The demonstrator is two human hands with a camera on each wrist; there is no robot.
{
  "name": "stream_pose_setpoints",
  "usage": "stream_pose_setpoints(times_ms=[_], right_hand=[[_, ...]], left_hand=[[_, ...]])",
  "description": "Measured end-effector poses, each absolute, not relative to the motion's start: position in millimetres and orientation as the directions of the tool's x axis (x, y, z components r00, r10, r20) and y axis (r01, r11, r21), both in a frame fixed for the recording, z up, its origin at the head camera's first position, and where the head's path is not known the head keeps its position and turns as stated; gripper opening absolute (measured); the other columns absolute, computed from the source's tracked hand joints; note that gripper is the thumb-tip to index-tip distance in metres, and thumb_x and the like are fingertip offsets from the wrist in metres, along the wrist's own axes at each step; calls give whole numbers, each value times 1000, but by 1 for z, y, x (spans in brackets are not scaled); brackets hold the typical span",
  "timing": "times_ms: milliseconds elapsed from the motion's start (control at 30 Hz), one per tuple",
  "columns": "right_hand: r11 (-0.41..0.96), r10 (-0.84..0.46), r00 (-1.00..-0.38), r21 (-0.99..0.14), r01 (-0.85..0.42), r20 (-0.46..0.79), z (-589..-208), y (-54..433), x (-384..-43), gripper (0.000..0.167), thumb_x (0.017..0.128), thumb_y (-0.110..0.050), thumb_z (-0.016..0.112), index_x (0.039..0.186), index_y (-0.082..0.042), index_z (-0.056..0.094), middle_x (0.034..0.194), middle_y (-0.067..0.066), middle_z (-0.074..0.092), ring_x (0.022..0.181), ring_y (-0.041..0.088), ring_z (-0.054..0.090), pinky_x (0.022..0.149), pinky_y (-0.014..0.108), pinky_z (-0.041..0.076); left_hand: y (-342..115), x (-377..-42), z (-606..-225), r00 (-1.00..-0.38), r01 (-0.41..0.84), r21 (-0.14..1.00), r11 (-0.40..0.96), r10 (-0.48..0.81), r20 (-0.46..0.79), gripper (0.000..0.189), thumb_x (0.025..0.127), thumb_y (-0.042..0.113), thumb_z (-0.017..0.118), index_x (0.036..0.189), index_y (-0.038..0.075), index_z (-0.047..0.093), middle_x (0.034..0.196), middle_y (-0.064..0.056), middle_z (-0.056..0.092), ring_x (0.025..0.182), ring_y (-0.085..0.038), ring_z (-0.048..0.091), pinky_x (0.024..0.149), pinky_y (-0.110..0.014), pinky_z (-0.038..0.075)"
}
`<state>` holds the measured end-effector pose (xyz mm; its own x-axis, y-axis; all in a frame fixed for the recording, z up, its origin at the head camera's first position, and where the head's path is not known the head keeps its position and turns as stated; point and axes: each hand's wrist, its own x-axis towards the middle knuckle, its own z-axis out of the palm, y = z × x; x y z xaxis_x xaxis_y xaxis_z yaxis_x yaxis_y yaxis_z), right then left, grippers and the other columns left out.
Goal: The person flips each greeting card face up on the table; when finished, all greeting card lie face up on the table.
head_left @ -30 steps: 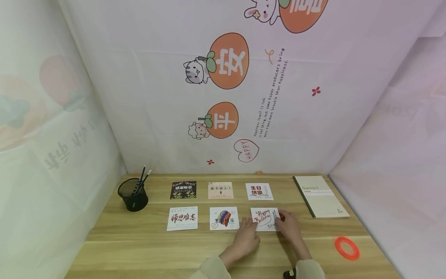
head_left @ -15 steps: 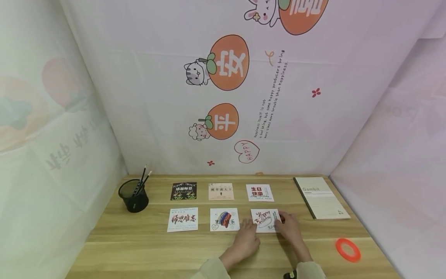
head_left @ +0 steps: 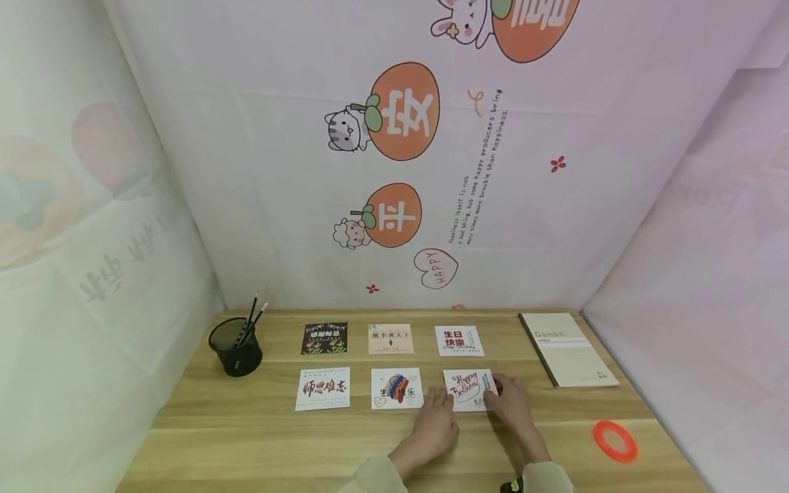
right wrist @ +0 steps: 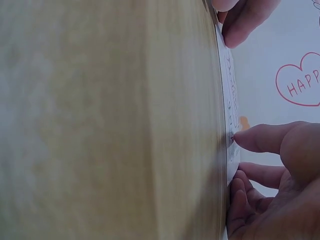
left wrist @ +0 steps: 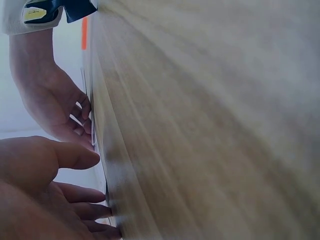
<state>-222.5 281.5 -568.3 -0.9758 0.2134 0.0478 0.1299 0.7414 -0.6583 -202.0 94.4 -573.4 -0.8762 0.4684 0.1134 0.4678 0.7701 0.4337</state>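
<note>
In the head view a white "Happy Birthday" card (head_left: 467, 389) lies flat at the right end of the front row. My left hand (head_left: 433, 431) rests on the table at its left edge, fingers stretched forward between this card and the neighbouring card (head_left: 394, 389) with a coloured brush pattern. At the right edge, my right hand (head_left: 514, 407) holds the card between thumb and fingers. The right wrist view shows that thumb touching the card's face (right wrist: 231, 105), with some fingers curled beside it. Straight fingers of my left hand (left wrist: 55, 185) touch the surface in the left wrist view.
Other cards lie in two rows: a black card (head_left: 324, 338), a beige card (head_left: 390, 338), a white card (head_left: 459, 340) and a red-lettered card (head_left: 323, 388). A mesh pen cup (head_left: 239, 355) stands left; a notebook (head_left: 570, 349) and red ring (head_left: 629, 441) lie right.
Both hands stay at the "Happy Birthday" card, which remains nearly in place. The slight overall shift comes from the head view moving.
</note>
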Motion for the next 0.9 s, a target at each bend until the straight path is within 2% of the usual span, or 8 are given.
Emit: stream_pose_setpoints(times_ms=[200,667,900], right_hand=[[751,216,-972,-652,108,89,-570,280,-222,48,82,-8,64,124,14,54,100,21,54,88,29,49,72,38,43],[740,215,-974,-662,119,65,-571,280,-223,48,83,-7,64,126,13,53,105,24,53,93,32,49,78,43,44],[751,199,-977,-652,105,72,-571,282,-222,48,83,-6,64,125,14,53,103,24,54,91,32,49,76,43,44]], left_hand=[[94,-200,-573,-872,476,423,771,475,115,52,83,13,64,130,-7,54,140,-26,46,133,-42,38,112,-45,31],[93,-200,-576,-876,470,424,774,470,112,53,85,18,65,131,-6,53,143,-25,44,135,-41,37,113,-45,31],[92,-200,-574,-873,475,421,773,474,115,52,86,17,64,130,-7,53,142,-26,44,134,-40,37,113,-43,31]])
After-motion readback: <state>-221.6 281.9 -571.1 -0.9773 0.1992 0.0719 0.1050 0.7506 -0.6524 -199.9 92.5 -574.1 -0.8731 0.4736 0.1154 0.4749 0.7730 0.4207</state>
